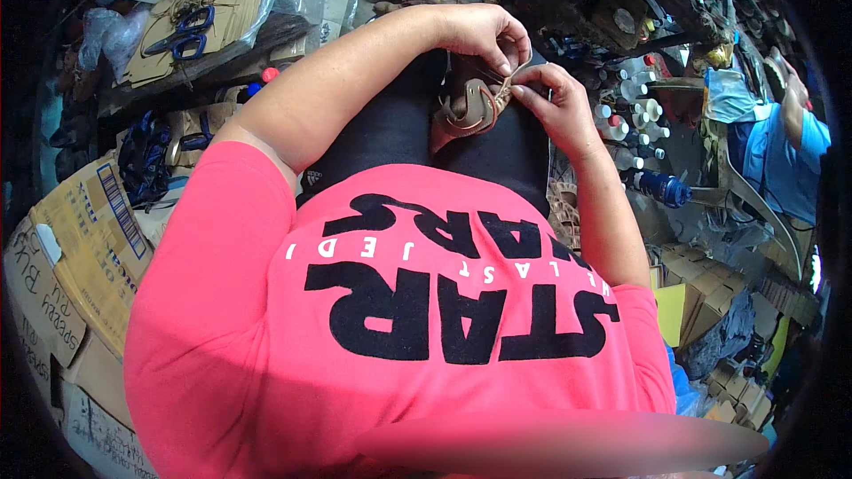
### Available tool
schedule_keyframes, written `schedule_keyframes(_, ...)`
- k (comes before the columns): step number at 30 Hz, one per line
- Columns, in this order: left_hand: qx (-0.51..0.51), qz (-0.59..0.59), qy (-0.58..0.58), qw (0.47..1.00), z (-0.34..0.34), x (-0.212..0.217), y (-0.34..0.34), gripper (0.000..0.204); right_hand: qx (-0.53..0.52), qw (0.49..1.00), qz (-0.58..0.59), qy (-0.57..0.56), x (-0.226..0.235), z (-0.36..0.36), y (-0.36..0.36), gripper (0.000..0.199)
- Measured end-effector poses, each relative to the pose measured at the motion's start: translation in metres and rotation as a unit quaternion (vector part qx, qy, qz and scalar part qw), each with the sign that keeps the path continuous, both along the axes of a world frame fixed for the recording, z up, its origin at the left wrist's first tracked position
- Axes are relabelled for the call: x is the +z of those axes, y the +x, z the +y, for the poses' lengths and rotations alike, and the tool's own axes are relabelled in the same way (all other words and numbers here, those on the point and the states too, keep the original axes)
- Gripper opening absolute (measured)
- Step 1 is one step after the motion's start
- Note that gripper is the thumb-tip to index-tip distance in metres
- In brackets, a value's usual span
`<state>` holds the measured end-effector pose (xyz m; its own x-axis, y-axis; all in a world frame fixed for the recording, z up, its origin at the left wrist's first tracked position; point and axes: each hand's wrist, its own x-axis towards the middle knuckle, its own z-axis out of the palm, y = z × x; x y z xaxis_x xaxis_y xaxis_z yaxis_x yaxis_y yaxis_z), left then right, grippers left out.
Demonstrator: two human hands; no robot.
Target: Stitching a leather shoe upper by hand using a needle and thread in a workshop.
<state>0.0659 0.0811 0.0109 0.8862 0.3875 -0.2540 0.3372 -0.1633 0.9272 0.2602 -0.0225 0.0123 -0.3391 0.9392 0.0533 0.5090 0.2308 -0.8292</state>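
Observation:
A brown leather shoe [470, 113] rests in my lap, between my dark-trousered thighs. An orange-brown lace loops over its opening, and a thin tan cord [506, 93] runs along the side by my fingers. My left hand [490, 40] bends in from the far side with its fingers curled and pinched on the cord. Close beside it, my right hand [564, 105] pinches the shoe's edge between thumb and forefinger. The fingertips of both hands nearly meet. My fingers and the shoe's folds hide part of the cord and the exact hold.
Blue-handled scissors [188, 35] lie on cardboard sheets at the far left. Several small bottles [635, 111] stand to my right, near a blue bottle [657, 186]. Cardboard boxes [93, 244] are stacked at my left. Another person in blue [781, 155] is at the right.

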Motion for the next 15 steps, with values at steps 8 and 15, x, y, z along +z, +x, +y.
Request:
schedule_keyframes(8, 0.194, -0.037, 0.369, 0.908, -0.037, 0.003, -0.045, 0.039, -0.007, 0.996, -0.056, 0.074, 0.008, -0.014, 0.003, 0.018)
schedule_keyframes(15, 0.227, -0.006, 0.384, 0.895, -0.083, 0.0, -0.057, 0.012, -0.033, 0.968, -0.195, 0.154, 0.01, -0.034, -0.005, 0.023)
